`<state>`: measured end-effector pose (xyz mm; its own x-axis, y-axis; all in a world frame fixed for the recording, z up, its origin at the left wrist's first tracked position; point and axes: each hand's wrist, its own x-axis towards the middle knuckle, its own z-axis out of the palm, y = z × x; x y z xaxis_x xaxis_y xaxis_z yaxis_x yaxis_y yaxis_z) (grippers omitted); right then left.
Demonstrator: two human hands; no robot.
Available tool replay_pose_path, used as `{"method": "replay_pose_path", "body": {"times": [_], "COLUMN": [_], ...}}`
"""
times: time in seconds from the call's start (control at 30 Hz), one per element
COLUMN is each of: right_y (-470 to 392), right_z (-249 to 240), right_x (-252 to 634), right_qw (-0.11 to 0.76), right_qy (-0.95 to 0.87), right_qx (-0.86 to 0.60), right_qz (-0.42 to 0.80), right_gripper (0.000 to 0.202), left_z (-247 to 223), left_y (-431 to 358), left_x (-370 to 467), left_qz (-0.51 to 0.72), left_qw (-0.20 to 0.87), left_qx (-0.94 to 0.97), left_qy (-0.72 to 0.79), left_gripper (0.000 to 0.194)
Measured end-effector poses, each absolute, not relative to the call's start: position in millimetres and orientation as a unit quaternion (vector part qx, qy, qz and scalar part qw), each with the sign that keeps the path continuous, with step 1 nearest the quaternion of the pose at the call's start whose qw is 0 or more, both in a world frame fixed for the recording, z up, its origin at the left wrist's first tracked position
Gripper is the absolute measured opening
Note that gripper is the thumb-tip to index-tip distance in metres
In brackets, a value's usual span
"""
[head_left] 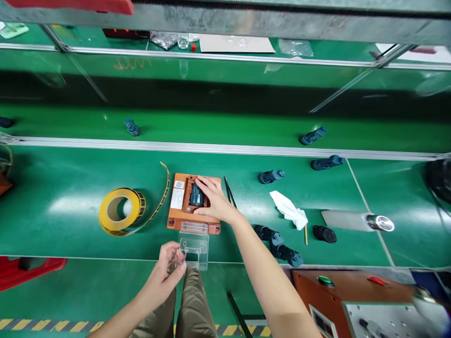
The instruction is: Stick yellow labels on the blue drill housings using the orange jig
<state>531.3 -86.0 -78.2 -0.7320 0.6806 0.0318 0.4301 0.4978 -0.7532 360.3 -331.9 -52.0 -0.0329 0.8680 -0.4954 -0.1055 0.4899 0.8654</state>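
A dark blue-green plastic housing (pixel 196 195) lies in the recess of an orange-brown fixture (pixel 179 213). My right hand (pixel 214 201) reaches over the fixture from the right, its fingers at the housing's far end and its thumb at the near end. Toward me, a clear plastic cover (pixel 198 249) hangs from the fixture's front and sticks out past the bench edge. My left hand (pixel 168 270) has curled fingers and thumb at the cover's left edge, pinching it. Black tweezers (pixel 230 192) rest just right of the fixture.
Left of the fixture stands a yellow label roll (pixel 121 211) with its strip trailing out. To the right are more housings (pixel 271 176), a white wipe (pixel 289 210), a black round part (pixel 324 234) and a bottle (pixel 357 220). A machine with a green button (pixel 326 281) sits lower right.
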Motion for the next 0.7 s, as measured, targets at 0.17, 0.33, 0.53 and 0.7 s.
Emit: {"method": "replay_pose_path", "body": {"times": [0.17,0.33,0.53,0.7], "right_y": [-106,-140,-159,-164], "right_z": [-85,-111,-138,-144], "right_x": [543,582,594,591], "right_qw": [0.22,0.323,0.254,0.249], "right_qy": [-0.829,-0.704,-0.672,-0.657], "right_qx": [-0.397,-0.612,-0.69,-0.707], "right_qz": [0.327,0.161,0.091,0.088], "right_gripper": [0.07,0.039,0.049,0.042], "left_z": [-10,13,0,-9], "left_y": [-311,-246,-183,-195], "left_x": [355,357,362,345], "left_qz": [0.425,0.468,0.439,0.418], "left_qw": [0.683,0.734,0.722,0.652], "left_qx": [0.205,0.122,0.07,0.191], "left_qy": [0.558,0.478,0.53,0.604], "left_gripper": [0.05,0.053,0.029,0.046]}}
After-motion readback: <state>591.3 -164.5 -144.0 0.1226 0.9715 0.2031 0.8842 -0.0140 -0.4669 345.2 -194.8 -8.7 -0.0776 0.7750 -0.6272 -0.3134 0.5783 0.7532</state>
